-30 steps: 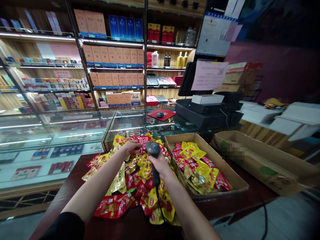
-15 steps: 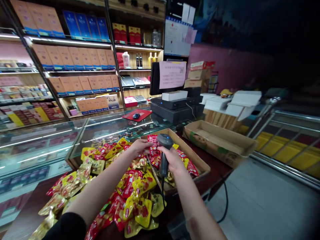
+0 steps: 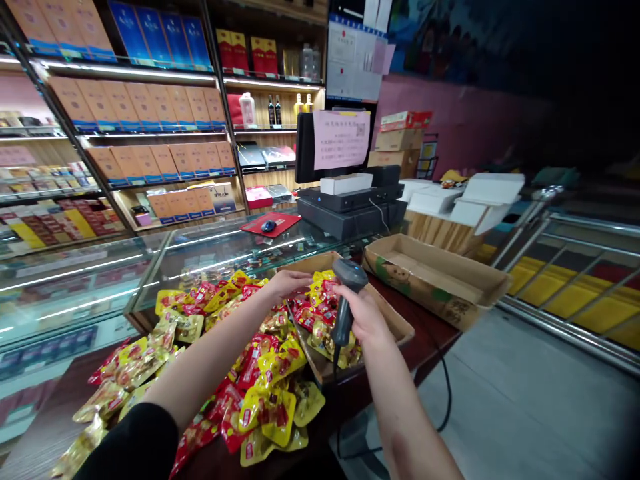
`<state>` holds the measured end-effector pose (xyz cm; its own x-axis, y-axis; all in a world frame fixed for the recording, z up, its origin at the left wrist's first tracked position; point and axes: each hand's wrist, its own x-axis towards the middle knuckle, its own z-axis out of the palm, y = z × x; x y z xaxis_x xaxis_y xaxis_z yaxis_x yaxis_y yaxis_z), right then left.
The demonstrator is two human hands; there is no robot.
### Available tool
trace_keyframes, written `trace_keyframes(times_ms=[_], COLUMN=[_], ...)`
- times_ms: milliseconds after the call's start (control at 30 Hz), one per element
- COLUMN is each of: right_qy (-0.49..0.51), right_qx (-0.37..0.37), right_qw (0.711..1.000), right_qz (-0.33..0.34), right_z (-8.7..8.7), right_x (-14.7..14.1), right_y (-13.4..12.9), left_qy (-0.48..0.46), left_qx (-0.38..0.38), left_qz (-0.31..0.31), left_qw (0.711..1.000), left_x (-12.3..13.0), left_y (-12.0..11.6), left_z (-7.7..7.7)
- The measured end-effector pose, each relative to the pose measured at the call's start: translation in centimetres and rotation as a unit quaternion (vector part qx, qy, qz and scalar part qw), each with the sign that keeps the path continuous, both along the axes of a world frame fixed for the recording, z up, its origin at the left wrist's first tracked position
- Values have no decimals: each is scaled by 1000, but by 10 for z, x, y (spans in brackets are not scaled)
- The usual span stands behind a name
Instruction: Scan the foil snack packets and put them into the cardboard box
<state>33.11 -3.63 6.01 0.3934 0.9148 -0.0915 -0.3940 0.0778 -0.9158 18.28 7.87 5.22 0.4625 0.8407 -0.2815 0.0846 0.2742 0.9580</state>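
My right hand point(image 3: 364, 312) is wrapped round the handle of a dark barcode scanner point(image 3: 345, 300), whose head points up and away over a cardboard box. Inside the box point(image 3: 400, 327) lie red and yellow snack packets point(image 3: 320, 303). At the box's left side, my left hand point(image 3: 291, 283) reaches to the packets with fingers stretched out; whether its fingertips touch one is unclear. A large heap of red, yellow and gold packets point(image 3: 270, 373) covers the counter below and left of my left forearm.
A second, long cardboard box point(image 3: 435, 280) stands behind right. Further back are a monitor point(image 3: 333, 143), a mouse point(image 3: 269, 227) on a red pad and a glass counter point(image 3: 200, 250). Cable hangs at the counter's right edge; metal railing point(image 3: 575, 287) stands far right.
My right hand and the scanner have moved right, away from my left hand. The red packet at my left fingertips is no longer held up, and my left fingers have loosened.
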Motion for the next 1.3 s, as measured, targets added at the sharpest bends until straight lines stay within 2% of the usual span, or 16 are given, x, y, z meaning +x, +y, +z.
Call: trace_keyframes(times_ms=[133, 233, 367, 500, 667, 867, 967, 1100, 1300], right_qy=[1, 15, 4, -5, -33, -35, -34, -1, 22], right_qx=[-14, -20, -41, -80, -122, -134, -125, -110, -121], right_qw=[997, 990, 979, 964, 958, 959, 958, 957, 957], right_qz=[71, 138, 199, 252, 256, 249, 256, 267, 263], right_z=[4, 1, -14, -34, -52, -59, -61, -61, -61], right_x=[-38, -73, -121, -155, -170, -169, -168, -166, -161], right_y=[0, 0, -1, -2, -1, 4, 5, 7, 10], left_qy=[9, 67, 187, 289, 350, 365, 380, 422, 483], left_qx=[25, 89, 186, 253, 290, 313, 302, 300, 333], left_qz=[27, 55, 75, 88, 88, 110, 103, 80, 60], left_qw=[999, 992, 962, 919, 886, 870, 868, 852, 808], left_x=[-56, -103, -157, -192, -200, -186, -180, -179, -181], left_y=[-8, -21, -40, -58, -76, -86, -90, -93, -96], left_z=[8, 6, -11, -39, -68, -79, -77, -67, -53])
